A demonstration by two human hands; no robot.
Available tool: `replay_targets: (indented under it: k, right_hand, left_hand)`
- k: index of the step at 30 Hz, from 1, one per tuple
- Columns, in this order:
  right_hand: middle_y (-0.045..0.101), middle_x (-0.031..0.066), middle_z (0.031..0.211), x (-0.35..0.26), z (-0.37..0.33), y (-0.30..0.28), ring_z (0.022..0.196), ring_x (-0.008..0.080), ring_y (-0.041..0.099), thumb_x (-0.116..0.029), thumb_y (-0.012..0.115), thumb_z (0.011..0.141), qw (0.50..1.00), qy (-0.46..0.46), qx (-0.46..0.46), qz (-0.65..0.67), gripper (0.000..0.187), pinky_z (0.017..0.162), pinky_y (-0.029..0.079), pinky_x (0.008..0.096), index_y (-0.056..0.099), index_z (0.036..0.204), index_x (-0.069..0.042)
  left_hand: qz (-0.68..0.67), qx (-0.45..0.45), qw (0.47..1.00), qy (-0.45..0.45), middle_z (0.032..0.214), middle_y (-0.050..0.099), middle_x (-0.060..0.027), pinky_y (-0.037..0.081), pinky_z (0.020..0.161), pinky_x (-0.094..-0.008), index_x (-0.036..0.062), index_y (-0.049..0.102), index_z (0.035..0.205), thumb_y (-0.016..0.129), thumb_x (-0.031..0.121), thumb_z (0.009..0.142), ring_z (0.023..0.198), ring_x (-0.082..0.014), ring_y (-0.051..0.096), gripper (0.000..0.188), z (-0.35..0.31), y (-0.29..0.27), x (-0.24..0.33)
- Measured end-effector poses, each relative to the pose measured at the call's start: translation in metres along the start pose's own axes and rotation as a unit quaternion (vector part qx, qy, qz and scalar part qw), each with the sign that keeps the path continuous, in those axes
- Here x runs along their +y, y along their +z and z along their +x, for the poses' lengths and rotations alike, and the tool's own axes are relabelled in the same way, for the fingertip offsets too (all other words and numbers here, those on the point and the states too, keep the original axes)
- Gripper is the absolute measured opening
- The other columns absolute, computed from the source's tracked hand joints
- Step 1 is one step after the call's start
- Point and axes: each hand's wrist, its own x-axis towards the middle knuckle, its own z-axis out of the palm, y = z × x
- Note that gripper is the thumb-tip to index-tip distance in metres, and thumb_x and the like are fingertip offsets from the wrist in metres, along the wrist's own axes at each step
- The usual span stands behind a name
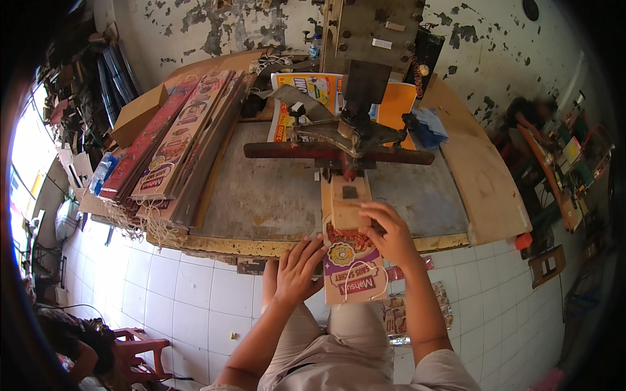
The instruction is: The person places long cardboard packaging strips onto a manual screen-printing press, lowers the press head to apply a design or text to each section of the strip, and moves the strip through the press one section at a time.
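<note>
the big press [365, 91] stands over the bench [267, 202]. a long picture card [355, 267] with a white string is in front of the press, poking out past the bench edge. a tan piece [350, 212] with a dark square is nearer the press. left of the press, the left hand [301, 268] is flat and wide, fingertips by the card. right of the press, the right hand [391, 238] bends by the tan piece; i can't tell if it grips.

red stool [142, 344] on tiled floor [195, 287]
</note>
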Motion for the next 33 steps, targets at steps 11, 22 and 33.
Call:
replay_targets:
  k: [11, 22, 33]
  right_hand:
    - [0.073, 0.0118, 0.14, 0.027, -0.085, -0.087, 0.129, 0.036, 0.071, -0.01, 0.086, 0.1, 0.96, 0.13, 0.212, -0.131, 0.034, 0.108, 0.057, 0.0472, 0.075, 0.132, -0.006]
    - [0.066, 0.0141, 0.155, 0.057, -0.096, -0.049, 0.154, 0.041, 0.051, -0.03, 0.068, 0.113, 0.888, 0.125, 0.29, -0.333, 0.037, 0.127, 0.035, 0.0612, 0.072, 0.143, -0.008]
    - [0.063, 0.011, 0.163, 0.071, -0.139, 0.078, 0.163, 0.0413, 0.04, -0.045, 0.033, 0.124, 0.912, 0.037, 0.301, -0.276, 0.055, 0.138, 0.008, 0.0631, 0.069, 0.15, -0.013]
  left_hand:
    - [0.042, 0.082, 0.996, 0.002, 0.166, 0.065, -0.0012, 0.023, 0.135, -0.049, 0.0209, 0.067, 0.153, 0.088, 0.032, 0.09, 0.16, -0.025, 0.051, 0.067, -0.024, 0.035, -0.007]
    - [0.057, 0.079, 0.995, 0.005, 0.163, 0.069, -0.001, 0.02, 0.137, -0.0489, 0.0208, 0.07, 0.15, 0.086, 0.033, 0.093, 0.158, -0.0256, 0.053, 0.061, -0.025, 0.034, -0.008]
    - [0.052, 0.094, 0.994, 0.015, 0.16, 0.071, -0.0014, 0.017, 0.137, -0.05, 0.0206, 0.072, 0.148, 0.085, 0.043, 0.094, 0.156, -0.0267, 0.054, 0.059, -0.03, 0.043, -0.013]
